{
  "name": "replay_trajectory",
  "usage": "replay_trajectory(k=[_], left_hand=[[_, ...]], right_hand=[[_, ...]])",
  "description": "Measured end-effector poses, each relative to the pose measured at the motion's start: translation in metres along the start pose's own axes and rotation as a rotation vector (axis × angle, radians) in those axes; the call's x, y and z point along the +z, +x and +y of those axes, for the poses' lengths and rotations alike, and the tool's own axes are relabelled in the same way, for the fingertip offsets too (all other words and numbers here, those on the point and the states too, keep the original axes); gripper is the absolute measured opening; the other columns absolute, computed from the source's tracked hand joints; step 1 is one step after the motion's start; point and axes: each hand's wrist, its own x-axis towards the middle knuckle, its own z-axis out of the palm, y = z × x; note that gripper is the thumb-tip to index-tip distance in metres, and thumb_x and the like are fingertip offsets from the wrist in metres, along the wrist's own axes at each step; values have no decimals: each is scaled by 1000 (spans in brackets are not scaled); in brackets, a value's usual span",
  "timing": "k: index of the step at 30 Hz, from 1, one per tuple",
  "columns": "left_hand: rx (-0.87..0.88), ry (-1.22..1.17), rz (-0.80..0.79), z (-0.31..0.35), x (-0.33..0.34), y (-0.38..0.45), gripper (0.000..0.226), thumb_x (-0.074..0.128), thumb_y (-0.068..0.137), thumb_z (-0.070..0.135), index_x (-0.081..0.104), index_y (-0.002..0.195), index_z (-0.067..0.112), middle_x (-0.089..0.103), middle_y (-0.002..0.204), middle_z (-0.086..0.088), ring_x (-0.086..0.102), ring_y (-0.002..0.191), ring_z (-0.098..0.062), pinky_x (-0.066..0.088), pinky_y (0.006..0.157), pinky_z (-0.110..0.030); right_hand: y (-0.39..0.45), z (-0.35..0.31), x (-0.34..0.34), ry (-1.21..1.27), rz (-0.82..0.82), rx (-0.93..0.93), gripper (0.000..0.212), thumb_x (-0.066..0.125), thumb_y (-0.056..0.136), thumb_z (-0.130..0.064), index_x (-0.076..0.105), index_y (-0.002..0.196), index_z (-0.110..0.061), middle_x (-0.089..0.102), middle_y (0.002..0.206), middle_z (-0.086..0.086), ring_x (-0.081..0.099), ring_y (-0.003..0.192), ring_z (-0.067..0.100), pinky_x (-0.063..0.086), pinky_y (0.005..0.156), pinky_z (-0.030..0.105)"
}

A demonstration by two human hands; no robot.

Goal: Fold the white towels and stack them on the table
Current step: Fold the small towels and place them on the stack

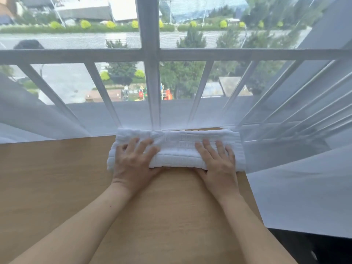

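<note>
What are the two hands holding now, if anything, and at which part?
Nothing is gripped. The left hand and right hand lie flat with straight fingers on the folded white towel, pressing its near edge at either end.

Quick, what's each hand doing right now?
Left hand: open, fingers spread flat on the folded white towel.
Right hand: open, pressing flat on the same towel.

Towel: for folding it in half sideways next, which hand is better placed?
Probably the left hand: it rests flat close to the towel's free left end, on the table; the right hand lies further inside its end.
</note>
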Motion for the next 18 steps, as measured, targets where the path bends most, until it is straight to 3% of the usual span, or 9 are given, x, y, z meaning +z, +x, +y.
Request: replay_trajectory(k=[3,6,8,10,12,15,18], left_hand=[[106,17,80,-12,-2,7,42,71,80,60,69,87,19,74,101,1,70,87,-31,45,67,-39],[139,38,62,-16,-11,11,37,75,80,53,71,84,17,71,81,3,69,71,-24,46,57,-35],[161,70,54,-17,-19,9,25,86,70,32,72,83,17,69,73,4,68,65,-22,47,53,-33],[147,72,34,-21,-29,5,32,90,54,9,71,78,17,66,66,5,65,57,-21,47,51,-31],[113,38,-3,-24,-42,2,38,89,45,0,69,72,17,64,59,5,62,50,-21,48,50,-28],[48,-36,-79,-33,-69,-15,38,92,45,2,69,71,16,66,56,5,61,45,-20,49,53,-28],[-94,-135,-168,-56,-100,-51,33,90,67,29,70,91,18,76,82,5,70,70,-23,48,69,-33]], right_hand=[[0,0,-2,-25,17,-19,65,82,82,-28,57,140,-16,54,146,7,48,134,44,35,111,61],[0,-2,-5,-73,19,-4,61,78,78,0,61,136,-12,57,143,6,52,132,42,38,109,60],[-1,-2,-11,-89,7,7,58,68,80,13,62,133,-10,58,142,7,52,132,40,38,110,58],[-3,-4,-18,-87,-18,31,55,57,83,18,63,131,-6,59,141,9,52,133,37,38,113,54],[-9,-12,-25,-104,-5,45,50,57,80,20,66,124,-2,65,132,14,60,124,37,45,107,54],[-22,-39,-42,-142,24,5,51,68,61,22,69,105,-3,72,98,11,69,86,35,59,80,47],[-36,-82,-60,-147,18,-52,53,68,56,22,68,103,-3,68,88,8,66,75,32,58,70,39]])
